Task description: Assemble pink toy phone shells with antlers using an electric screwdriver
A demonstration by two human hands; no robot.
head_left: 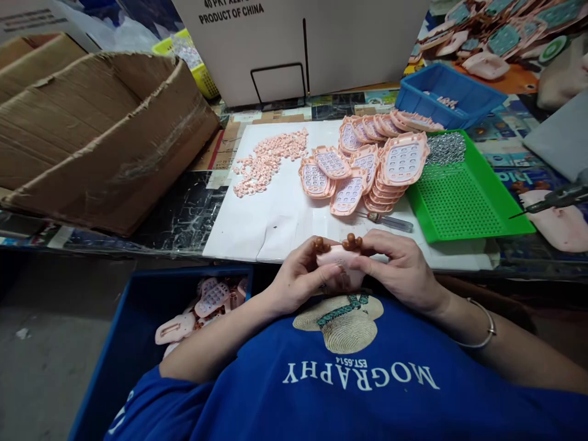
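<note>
Both hands hold one pale pink plastic shell [339, 264] with brown rounded pieces at its top corners, close to the chest at the table's front edge. My left hand [303, 269] grips the shell's left side, its thumb across the front. On the right side, my right hand [399, 264] pinches the shell between thumb and fingers. Beyond the hands, pink panels with white keypads [404, 160] lie stacked and fanned on a white sheet [285, 229]. A screwdriver with a clear handle [390, 222] rests just in front of them. Small pink pieces [271, 156] are heaped to their left.
A green tray [473, 211] holding metal screws stands right, with a blue bin [448, 98] behind. An electric screwdriver [558, 199] is at the far right. Cardboard boxes [105, 135] stand left. A blue crate [133, 318] of pink parts sits below the table.
</note>
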